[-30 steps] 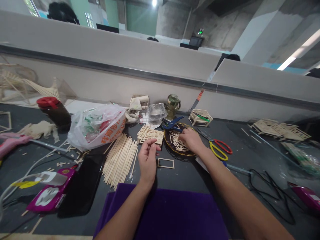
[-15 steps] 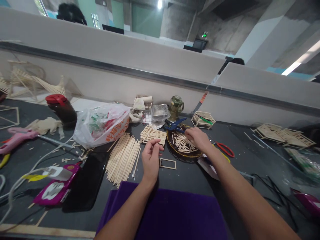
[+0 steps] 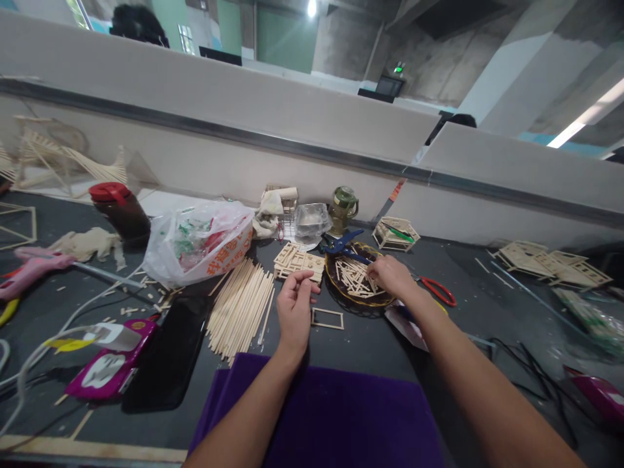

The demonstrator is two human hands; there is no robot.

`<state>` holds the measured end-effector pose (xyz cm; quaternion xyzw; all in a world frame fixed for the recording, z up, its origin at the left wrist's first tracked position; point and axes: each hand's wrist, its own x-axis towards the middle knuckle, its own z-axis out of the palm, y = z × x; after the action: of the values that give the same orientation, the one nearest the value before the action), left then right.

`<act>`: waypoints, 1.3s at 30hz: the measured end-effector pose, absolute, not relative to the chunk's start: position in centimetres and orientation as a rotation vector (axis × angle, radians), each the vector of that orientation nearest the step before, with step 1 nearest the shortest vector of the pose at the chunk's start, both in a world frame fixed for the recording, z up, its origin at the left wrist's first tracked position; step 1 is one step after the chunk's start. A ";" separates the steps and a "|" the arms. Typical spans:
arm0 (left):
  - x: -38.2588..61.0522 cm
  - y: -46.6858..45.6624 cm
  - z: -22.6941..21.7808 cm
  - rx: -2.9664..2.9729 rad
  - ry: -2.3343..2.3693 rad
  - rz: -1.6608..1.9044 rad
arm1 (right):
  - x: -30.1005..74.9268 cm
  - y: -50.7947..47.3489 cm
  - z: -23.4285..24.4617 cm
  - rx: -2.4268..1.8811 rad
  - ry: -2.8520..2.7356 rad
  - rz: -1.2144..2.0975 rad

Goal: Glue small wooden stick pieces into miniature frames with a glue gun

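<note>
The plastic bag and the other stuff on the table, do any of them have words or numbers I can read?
Plastic bag: big orange characters are printed on its side, but they are too crumpled and blurred to read.
Magenta packet: it carries a white label, too small to read.
Green sign high in the background: it glows, but its marks are too small to read.
Nothing else readable shows near the left hand or the right hand.

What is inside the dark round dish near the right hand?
The dish holds a loose pile of short wooden sticks. The right hand reaches over its right side, covering part of the pile and whatever its fingertips touch there.
</note>
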<state>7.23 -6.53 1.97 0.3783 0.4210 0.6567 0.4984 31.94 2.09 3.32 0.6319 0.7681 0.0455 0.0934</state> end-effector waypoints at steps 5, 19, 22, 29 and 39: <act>7.2 -6.6 2.1 0.915 1.019 1.588 | 31.8 2.4 3.0 1.841 2.295 0.082; 7.2 -6.4 1.9 0.902 1.013 1.564 | 31.2 2.3 2.3 1.692 2.493 -0.002; 7.2 -6.4 1.9 0.892 1.015 1.563 | 31.1 2.3 2.3 1.696 2.522 0.019; 7.3 -6.3 1.8 0.873 1.006 1.568 | 31.4 1.9 4.1 1.882 2.650 0.123; 7.3 -6.4 1.7 0.877 1.008 1.551 | 32.2 2.0 5.0 2.219 2.638 -0.106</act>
<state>7.34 -6.39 1.73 0.3659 0.4204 0.6469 0.5205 32.23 1.97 4.99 0.6359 0.7558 -0.0305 -0.1529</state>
